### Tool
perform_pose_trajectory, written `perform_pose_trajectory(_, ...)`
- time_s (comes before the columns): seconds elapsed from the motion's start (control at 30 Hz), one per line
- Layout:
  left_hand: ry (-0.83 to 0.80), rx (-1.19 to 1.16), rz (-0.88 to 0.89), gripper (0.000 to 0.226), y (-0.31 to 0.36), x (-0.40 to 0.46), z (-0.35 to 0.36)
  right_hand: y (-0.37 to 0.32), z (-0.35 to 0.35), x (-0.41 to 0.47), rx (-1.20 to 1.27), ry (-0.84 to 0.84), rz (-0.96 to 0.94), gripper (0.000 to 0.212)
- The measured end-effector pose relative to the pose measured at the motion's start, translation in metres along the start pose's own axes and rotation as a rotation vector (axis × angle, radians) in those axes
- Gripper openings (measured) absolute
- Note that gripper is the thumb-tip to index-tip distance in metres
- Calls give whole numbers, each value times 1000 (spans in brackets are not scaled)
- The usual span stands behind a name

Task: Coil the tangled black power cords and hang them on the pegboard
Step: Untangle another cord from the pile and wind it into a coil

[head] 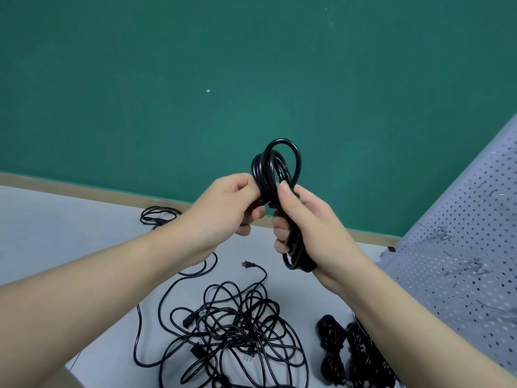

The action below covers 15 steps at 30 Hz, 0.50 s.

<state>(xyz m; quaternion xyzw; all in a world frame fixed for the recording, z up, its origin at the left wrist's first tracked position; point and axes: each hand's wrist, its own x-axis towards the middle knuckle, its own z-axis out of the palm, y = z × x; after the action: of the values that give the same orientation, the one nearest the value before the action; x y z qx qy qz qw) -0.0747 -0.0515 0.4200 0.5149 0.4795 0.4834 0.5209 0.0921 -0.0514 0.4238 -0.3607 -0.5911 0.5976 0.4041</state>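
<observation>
Coiled cord (275, 175) held mid-air at frame centre, long axis upright. Right hand (305, 225) clamps the bundle's lower half; left hand (232, 205) pinches its side. Pegboard (461, 233) at 3 o'clock, right hand nearer. Tangle (237, 331) at 6 o'clock.

Bright even light, soft faint shadows; wide-angle bending at edges, slight overall softness

Setting: a plain teal-green wall (195, 79) above a pale grey surface (56, 233).
A tan strip (84, 189) runs along the wall's base, behind and below the hands; the light is even, and a small white speck (207, 91) marks the wall up and to the left of them.
</observation>
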Motion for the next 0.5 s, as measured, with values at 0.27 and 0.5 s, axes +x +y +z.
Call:
perform_pose_trajectory(0.27, 15, -277, 28, 41, 4, 3, 2, -4, -3, 0, -240, 95, -101, 11)
perform_pose_trajectory(0.5, 7, 43, 174, 46, 4, 4, -9, -2, -6, -1, -430, 138, -121, 15)
